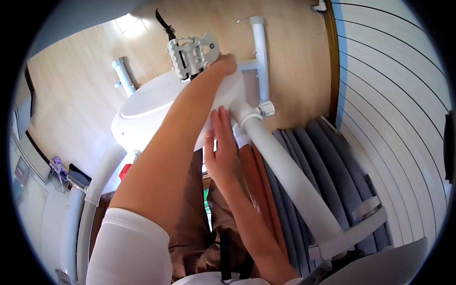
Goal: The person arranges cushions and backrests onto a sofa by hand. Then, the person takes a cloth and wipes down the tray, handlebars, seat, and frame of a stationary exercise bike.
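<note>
A white exercise bike's housing (156,111) lies in front of me. My left hand (225,64) reaches over it to the far side, close to the white crank (211,46) and the white pedal (187,56). The fingers of that hand are mostly hidden, so their grip does not show. A black strap (164,23) sticks up from the pedal. My right hand (222,149) rests against the near side of the housing, fingers stretched out. Just right of it, a white adjusting knob (267,109) sits at the joint of a thick white tube (285,168).
White floor bars (259,57) stand on the wooden floor beyond the bike, with another foot piece (123,76) to the left. Grey folded cushions (327,161) and a white slatted panel (389,95) are on the right. A white frame tube (105,175) rises at left.
</note>
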### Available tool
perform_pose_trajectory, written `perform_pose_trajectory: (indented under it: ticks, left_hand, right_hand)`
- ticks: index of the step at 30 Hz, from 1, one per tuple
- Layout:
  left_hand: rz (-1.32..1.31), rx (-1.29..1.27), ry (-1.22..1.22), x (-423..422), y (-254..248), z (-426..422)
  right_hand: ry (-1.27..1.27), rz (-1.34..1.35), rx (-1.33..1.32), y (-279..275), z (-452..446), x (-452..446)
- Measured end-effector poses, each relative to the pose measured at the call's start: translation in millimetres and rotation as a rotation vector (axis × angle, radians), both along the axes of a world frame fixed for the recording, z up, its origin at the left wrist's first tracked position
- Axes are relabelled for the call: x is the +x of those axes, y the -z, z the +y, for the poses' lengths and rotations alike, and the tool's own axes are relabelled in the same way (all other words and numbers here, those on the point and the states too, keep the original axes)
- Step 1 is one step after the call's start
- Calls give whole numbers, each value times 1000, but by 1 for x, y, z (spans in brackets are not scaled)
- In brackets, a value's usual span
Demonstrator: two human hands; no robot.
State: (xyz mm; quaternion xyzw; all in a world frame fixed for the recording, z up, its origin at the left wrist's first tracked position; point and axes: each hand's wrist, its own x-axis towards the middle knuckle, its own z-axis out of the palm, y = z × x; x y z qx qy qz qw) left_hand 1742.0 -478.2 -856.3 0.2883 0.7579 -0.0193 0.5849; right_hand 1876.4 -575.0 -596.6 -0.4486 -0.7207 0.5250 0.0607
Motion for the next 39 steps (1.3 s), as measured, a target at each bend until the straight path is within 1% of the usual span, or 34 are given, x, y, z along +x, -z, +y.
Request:
perform_pose_trajectory:
  ticks: [1, 2, 3, 6, 9, 11, 13, 15, 18, 19, 22, 23, 24, 25, 26, 28, 29, 30, 31, 32, 34, 35, 36, 37, 39]
  left_hand:
    - [-46, 40, 53, -10, -44, 5]
    - [-87, 89, 108, -16, -74, 9]
    - [-83, 186, 155, -14, -81, 6]
    - [-309, 485, 88, -4, -77, -10]
    - [-466, 508, 205, -15, -150, -15]
    - [-382, 585, 97, -15, -168, -32]
    - [-309, 664, -5, -19, -179, -52]
    - [-164, 691, -97, -23, -199, -74]
    - [70, 703, -247, -8, -251, -103]
    - [150, 704, -298, 1, -271, -114]
    - [348, 764, -376, 46, -327, -136]
    - [228, 780, -471, 66, -338, -147]
    - [108, 793, -566, 86, -345, -159]
    - [62, 749, -539, 103, -351, -168]
    - [102, 786, -455, 113, -354, -176]
    - [25, 746, -535, 122, -370, -188]
    - [40, 744, -558, 123, -371, -197]
    - [55, 741, -580, 121, -371, -207]
    - [151, 755, -627, 118, -368, -216]
    - [236, 784, -586, 111, -364, -226]
    - [399, 849, -491, 87, -350, -245]
    - [450, 906, -476, 76, -343, -250]
    - [503, 950, -466, 66, -341, -254]
    - [500, 984, -456, 57, -344, -251]
    - [496, 1021, -399, 40, -344, -244]
  right_hand:
    - [-3, -2, -12, -3, 1, 1]
    - [8, -1, -22, -5, -1, 3]
    - [20, 1, -28, -5, -3, 5]
    - [23, -6, -25, -17, -2, 10]
    - [47, 27, -49, -20, -4, 23]
    - [72, 35, -101, -27, -6, 33]
    - [77, -3, -209, -36, -3, 43]
    - [113, -5, -287, -39, -5, 50]
    - [282, 166, -573, -37, -13, 58]
    - [286, 220, -755, -42, -10, 60]
    - [539, 401, -1077, -71, -5, 47]
    - [554, 452, -1184, -81, -3, 44]
    - [607, 525, -1139, -71, -13, 48]
    - [640, 460, -1141, -73, -14, 51]
    - [675, 403, -1135, -74, -13, 54]
    - [848, 77, -1002, -40, -27, 83]
    - [806, 278, -951, -38, -23, 90]
    - [871, 282, -888, -29, -16, 95]
    - [933, 284, -823, -19, -10, 101]
    - [912, 332, -617, -3, -4, 101]
    - [897, 347, -447, 38, 8, 98]
    - [885, 320, -339, 49, 8, 87]
    - [856, 268, -202, 52, 4, 69]
    - [832, 205, -58, 47, -6, 48]
    - [773, 91, 203, 24, -54, 3]
